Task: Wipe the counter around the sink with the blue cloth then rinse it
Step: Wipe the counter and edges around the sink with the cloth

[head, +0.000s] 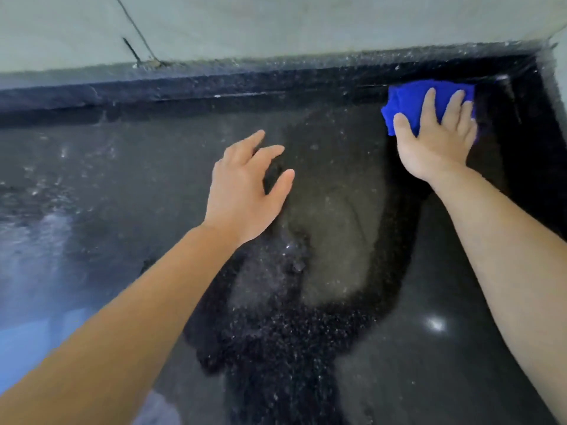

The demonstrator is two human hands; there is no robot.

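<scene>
The blue cloth [408,102] lies bunched on the dark speckled counter [153,179], close to its back right corner. My right hand [435,136] presses flat on the cloth with straight, spread fingers, covering its near half. My left hand [245,191] hovers over the middle of the counter, fingers relaxed and spread, holding nothing. The sink is out of view.
A low dark upstand [214,87] runs along the back of the counter under a pale wall [276,23]. A thin dark cable [135,29] comes down the wall at the back left. Another wall [563,87] closes the right corner. Bright glare lies at the lower left.
</scene>
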